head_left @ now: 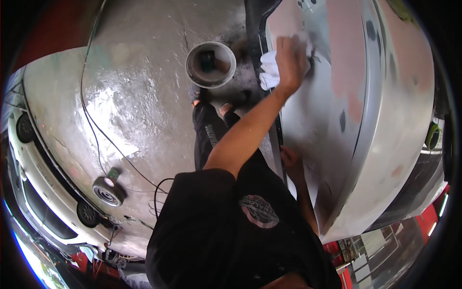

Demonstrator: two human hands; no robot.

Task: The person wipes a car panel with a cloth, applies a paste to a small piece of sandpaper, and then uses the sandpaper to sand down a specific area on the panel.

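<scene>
My left hand [291, 62] is closed on a white cloth [270, 70] and presses it against a car body panel [308, 120] on my right. The cloth bunches out under the fingers, and the hand is slightly blurred. The panel is silvery grey with pinkish patches and dark spots. Lower down, my right hand [290, 158] rests at the panel's dark near edge, its fingers loosely apart and holding nothing that shows. A round bucket [191, 77] stands on the floor beyond my feet, with murky liquid and a dark green object [208, 61] in it.
The concrete floor [144, 58] looks wet and shiny. A loose wheel [108, 191] lies at the left, with a small green item [114, 173] beside it. A dark hose [85, 108] runs along the floor. A white car [48, 180] stands at the far left.
</scene>
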